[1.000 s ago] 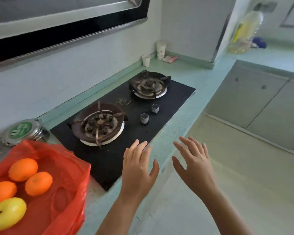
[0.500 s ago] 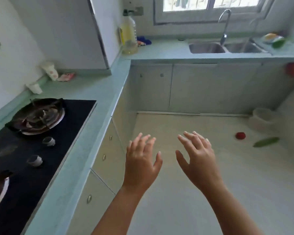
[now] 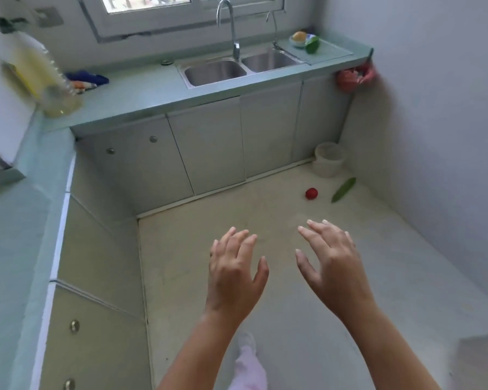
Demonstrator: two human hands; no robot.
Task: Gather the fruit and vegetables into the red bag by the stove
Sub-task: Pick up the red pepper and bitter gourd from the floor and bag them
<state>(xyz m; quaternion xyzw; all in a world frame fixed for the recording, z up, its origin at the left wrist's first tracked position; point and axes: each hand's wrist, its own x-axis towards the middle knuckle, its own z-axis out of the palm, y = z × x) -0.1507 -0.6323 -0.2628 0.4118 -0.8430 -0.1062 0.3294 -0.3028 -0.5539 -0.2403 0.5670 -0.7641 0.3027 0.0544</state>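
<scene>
Versus the earlier frame, the stove is out of view and the left hand (image 3: 235,273) and right hand (image 3: 331,264), fingers spread and empty, hover over the floor (image 3: 406,277), with tomato (image 3: 311,193) and cucumber (image 3: 343,190) lying far right.

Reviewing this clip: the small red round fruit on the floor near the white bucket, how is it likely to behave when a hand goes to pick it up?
The red fruit looks round and smooth, so a nudge would probably roll it across the bare floor, perhaps toward the green vegetable beside it. It is small, so likely light. It may bruise if squeezed.
</scene>
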